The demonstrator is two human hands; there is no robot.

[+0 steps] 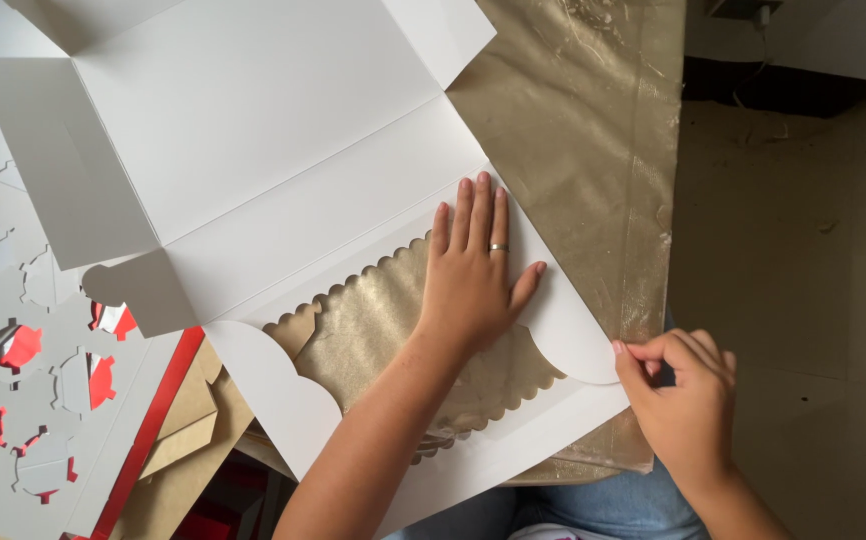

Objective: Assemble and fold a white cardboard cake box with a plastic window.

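Head view: the right hand [688, 400] pinches the rounded flap [573, 335] of the flat white box blank [273, 170] between thumb and fingers. The left hand [473, 270] presses flat, fingers spread, beside the scalloped window [373, 320] on the gold-covered table [593, 130].

The left hand [473, 275] lay flat, palm down, fingers [480, 210] straight and close together, thumb spread to the side, a ring on one finger. Its forearm ran up from the lower edge. The right hand [683, 400] was curled, thumb and fingertips [621, 348] pinched together, wrist bent inward.
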